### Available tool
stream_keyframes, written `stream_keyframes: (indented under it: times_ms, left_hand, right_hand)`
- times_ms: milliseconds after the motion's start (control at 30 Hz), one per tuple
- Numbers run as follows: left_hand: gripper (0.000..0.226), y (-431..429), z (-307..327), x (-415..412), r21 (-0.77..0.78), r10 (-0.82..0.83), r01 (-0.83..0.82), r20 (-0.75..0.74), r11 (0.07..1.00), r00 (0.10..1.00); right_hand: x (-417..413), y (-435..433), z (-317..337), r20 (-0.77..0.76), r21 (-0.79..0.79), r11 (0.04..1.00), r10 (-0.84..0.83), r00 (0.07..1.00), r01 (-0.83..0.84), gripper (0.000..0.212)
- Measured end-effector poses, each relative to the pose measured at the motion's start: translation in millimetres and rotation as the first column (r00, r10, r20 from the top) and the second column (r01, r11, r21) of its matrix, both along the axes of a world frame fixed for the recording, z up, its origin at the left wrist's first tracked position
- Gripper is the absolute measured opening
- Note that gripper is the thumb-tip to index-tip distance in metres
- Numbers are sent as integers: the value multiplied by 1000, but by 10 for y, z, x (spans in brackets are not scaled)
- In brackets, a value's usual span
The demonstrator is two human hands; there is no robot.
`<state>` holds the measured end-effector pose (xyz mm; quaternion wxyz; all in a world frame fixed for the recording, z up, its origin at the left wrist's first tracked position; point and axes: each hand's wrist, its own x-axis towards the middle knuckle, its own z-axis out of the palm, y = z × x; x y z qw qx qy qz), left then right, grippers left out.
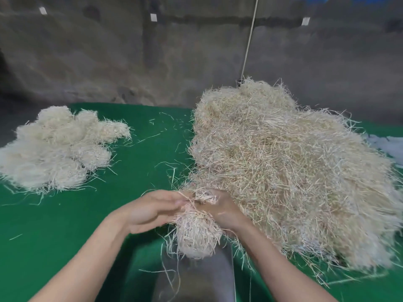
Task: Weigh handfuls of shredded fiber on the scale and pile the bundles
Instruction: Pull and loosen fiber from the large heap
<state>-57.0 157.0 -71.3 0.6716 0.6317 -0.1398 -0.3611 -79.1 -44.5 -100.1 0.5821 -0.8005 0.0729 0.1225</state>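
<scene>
A handful of pale shredded fiber (196,234) hangs between my two hands above the steel scale pan (209,277) at the bottom middle. My right hand (222,212) grips the top of the bundle, fingers curled round it. Strands at the bundle's upper end are pinched by my left hand (150,211), which sits just left of the right. The big loose heap of fiber (283,171) rises directly right of my hands. Far left on the green table lies the pile of bundles (56,149).
The green table (65,225) is scattered with stray strands around the middle. A cord (249,40) hangs down behind the big heap against the grey wall. Something white (388,147) lies at the right edge behind the heap.
</scene>
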Motion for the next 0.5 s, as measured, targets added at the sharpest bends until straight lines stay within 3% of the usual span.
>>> stream_keyframes:
  times_ms: [100, 167, 233, 267, 300, 400, 433, 500]
  left_hand:
    - [41, 166, -226, -240, 145, -33, 14, 125, 989, 992]
    - [22, 205, -342, -342, 72, 225, -247, 231, 966, 947]
    - [12, 204, -433, -336, -13, 627, -647, 262, 762, 734]
    - [16, 192, -474, -299, -21, 719, -745, 282, 667, 635]
    - [25, 180, -518, -278, 3, 719, -752, 290, 659, 631]
    - [45, 36, -678, -342, 134, 427, -460, 216, 878, 878]
    - [44, -61, -724, -394, 111, 365, -376, 107, 920, 925]
    - [47, -292, -818, -514, 6, 372, -374, -133, 927, 919]
  right_hand:
    - [-82, 29, -69, 160, -142, 988, -34, 987, 57, 55]
    - [-123, 62, -110, 157, -94, 986, -121, 980, 137, 56]
    - [-173, 148, -137, 134, -34, 987, -149, 980, 155, 59]
    - [-205, 201, -166, 124, -15, 988, -150, 981, 153, 60]
    - [-231, 251, -197, 115, -7, 987, -161, 980, 163, 61]
    - [-265, 346, -273, 88, 32, 961, -277, 957, 276, 66]
    - [-268, 366, -294, 107, 50, 944, -329, 938, 325, 67]
    - [-296, 399, -331, 126, 58, 919, -393, 911, 389, 70]
